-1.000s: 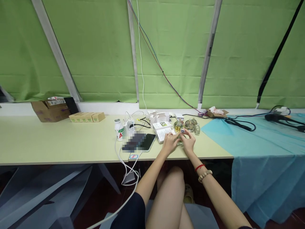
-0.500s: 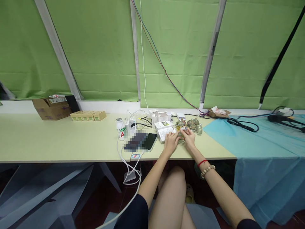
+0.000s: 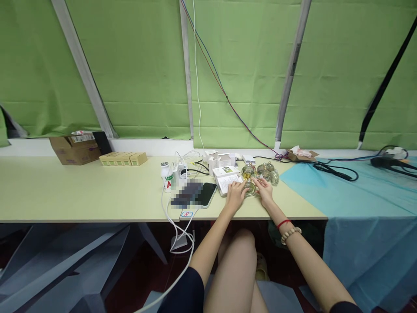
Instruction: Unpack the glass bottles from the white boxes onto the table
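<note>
A squat clear glass bottle stands on the table between my hands. My left hand holds it from the left side, fingers closed against the glass. My right hand is just right of the bottle, its fingers pinched on a small clear cap that is too small to make out well. Behind them is another glass bottle with yellowish liquid. More glass bottles cluster to the right. Left of the hands lies a white booklet, open with printed text.
A phone lies left of my left arm, with white cables hanging over the table edge. White boxes, a white bottle and a power strip stand behind. Yellow boxes and a carton sit far left; blue cloth covers the right.
My right hand has moved slightly right and away from the bottle, with the small cap in its fingers. My left hand stays at the bottle. The view has shifted a little.
</note>
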Demonstrator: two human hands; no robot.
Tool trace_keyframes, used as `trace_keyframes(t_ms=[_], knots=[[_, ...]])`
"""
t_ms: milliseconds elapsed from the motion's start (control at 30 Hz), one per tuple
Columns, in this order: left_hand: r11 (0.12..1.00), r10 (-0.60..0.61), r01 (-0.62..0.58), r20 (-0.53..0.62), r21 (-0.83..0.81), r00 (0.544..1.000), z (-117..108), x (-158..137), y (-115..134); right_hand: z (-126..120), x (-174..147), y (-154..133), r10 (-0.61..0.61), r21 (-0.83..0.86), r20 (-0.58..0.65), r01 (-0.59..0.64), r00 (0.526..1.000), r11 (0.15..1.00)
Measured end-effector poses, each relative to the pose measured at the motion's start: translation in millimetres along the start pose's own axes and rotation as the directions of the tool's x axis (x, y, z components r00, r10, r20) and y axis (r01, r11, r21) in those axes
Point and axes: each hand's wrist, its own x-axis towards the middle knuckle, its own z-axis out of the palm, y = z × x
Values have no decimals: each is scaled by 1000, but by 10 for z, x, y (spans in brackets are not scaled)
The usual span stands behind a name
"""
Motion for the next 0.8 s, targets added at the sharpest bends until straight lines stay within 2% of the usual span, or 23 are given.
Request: trace_keyframes(t_ms=[200,367,600,800], knots=[[1000,-4,4,-9,-22,1000,3,9,-6,-179,211,65,-22,-197,54,32,998,980],[1000,-5,4,-11,-31,1000,25,17,-24,-244,335,67,-11,-287,25,17,1000,958],[999,-25,24,-17,-36,1000,16,6,-3,-241,374,131,-50,-343,-15,42,999,938],[998,-34,33,-19,-49,999,-15,6,12,-239,378,129,-43,-329,-36,29,998,944]])
